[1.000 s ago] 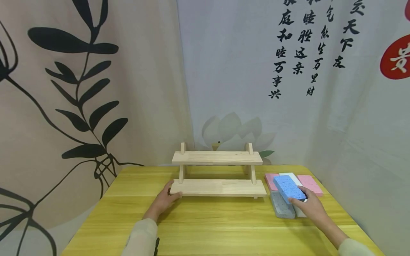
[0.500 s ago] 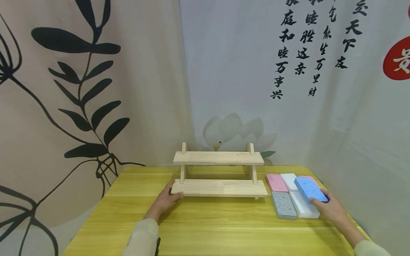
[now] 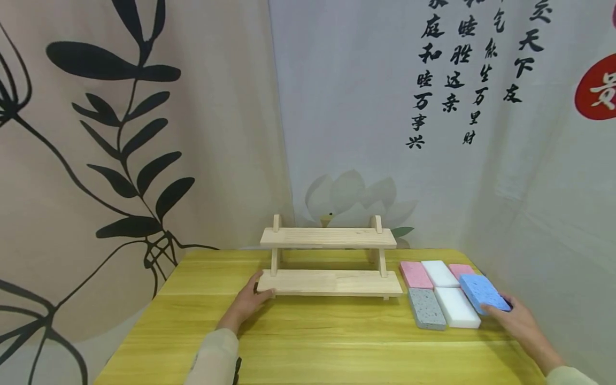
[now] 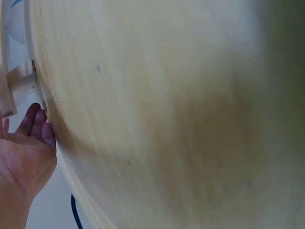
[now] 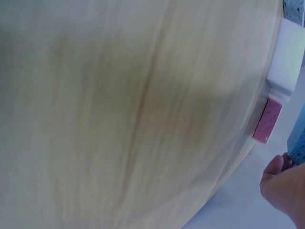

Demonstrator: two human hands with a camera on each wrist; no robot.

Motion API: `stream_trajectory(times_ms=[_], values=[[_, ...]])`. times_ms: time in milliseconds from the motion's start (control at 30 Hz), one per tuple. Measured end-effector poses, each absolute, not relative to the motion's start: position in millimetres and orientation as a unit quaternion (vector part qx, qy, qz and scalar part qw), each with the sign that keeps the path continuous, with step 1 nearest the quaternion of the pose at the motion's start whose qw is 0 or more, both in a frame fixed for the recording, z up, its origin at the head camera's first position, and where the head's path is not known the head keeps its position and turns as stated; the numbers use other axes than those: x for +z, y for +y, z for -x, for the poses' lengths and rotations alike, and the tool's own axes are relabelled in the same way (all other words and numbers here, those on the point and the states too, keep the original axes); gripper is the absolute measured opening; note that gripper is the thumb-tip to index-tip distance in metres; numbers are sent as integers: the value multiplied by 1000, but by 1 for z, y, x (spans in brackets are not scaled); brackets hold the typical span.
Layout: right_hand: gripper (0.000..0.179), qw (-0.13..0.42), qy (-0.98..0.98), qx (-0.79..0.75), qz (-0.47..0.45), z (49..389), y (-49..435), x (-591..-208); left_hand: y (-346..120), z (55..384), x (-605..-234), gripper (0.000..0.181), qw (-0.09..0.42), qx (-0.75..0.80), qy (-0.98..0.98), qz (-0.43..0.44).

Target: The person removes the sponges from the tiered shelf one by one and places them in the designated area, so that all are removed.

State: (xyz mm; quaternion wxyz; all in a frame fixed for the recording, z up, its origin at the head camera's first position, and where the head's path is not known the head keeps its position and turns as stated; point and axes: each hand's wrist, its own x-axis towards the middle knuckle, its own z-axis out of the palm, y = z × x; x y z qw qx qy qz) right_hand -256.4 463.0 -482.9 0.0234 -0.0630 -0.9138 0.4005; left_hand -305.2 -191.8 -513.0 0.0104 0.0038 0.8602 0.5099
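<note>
At the left in the head view, my left hand grips the left end of the lower shelf of a two-tier wooden rack, thumb at the front edge. The left wrist view also shows this hand beside the wood. My right hand pinches a blue sponge by its near right end, thumb on the near side. That sponge is tilted and partly covers a pink sponge. In the right wrist view the blue sponge appears raised off the table.
Left of the blue sponge lie another pink sponge, a grey sponge and two white ones, a far white sponge and a near white sponge. All rest on the yellow wooden table. A printed curtain hangs behind.
My right hand has carried the blue sponge to the right, off the grey and white sponges, which now show fully. My left hand keeps its hold on the rack.
</note>
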Motion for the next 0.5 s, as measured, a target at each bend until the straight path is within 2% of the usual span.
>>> stream_trajectory(times_ms=[500], values=[[97,-14,-934,350,63,255,485,-492,-195,305,-515,90,7,512,859,0]])
